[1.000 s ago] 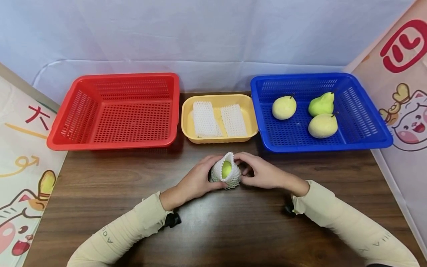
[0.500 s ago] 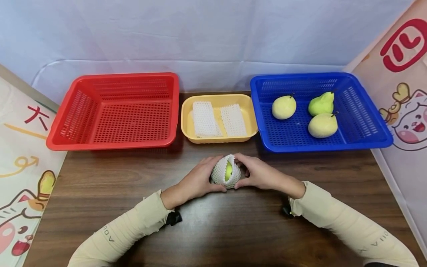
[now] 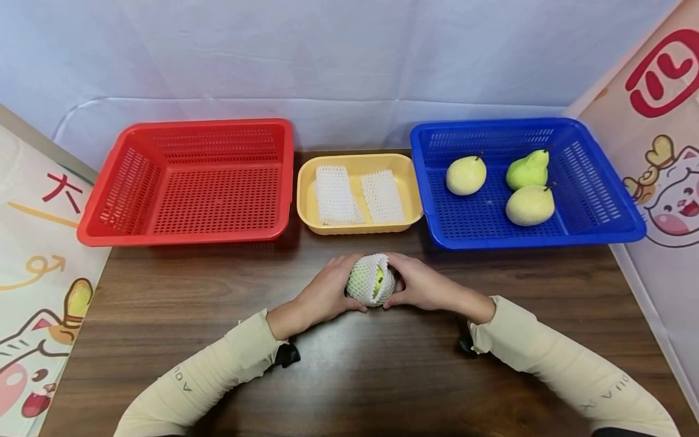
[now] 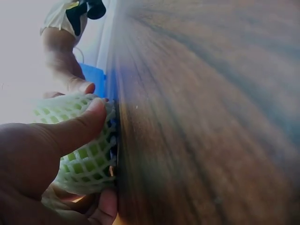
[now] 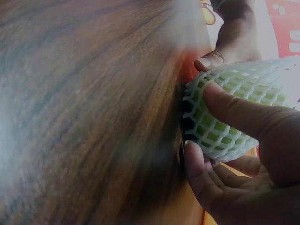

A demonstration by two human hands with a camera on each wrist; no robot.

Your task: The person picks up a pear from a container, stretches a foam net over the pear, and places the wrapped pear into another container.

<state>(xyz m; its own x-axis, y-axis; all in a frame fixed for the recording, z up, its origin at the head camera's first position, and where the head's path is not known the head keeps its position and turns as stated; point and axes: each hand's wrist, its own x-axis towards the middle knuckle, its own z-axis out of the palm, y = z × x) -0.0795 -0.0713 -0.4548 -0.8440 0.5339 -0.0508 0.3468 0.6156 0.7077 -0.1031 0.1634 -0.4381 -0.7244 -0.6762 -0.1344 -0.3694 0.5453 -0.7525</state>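
A green pear (image 3: 378, 281) sits on the table inside a white foam net sleeve (image 3: 361, 281). The sleeve's open end faces up, and a slit of green skin with a dark spot shows through it. My left hand (image 3: 326, 290) grips the pear's left side, its thumb toward me. From the right, my right hand (image 3: 426, 284) holds the same net, thumb low in front and fingers behind. In the left wrist view the green skin shows through the net mesh (image 4: 86, 161). The right wrist view has thumb and fingers around the sleeve (image 5: 220, 129), close to the tabletop.
Behind the hands, a yellow tray (image 3: 354, 229) holds two flat foam nets (image 3: 334, 194). A red basket (image 3: 185, 237) stands at the left. In the blue basket (image 3: 606, 200) at the right lie two pale yellow pears (image 3: 530, 206) and a green pear (image 3: 527, 170).
My right hand has closed in around the net's lower right side. The sleeve's opening has narrowed and turned to the right. My left hand keeps its grip.
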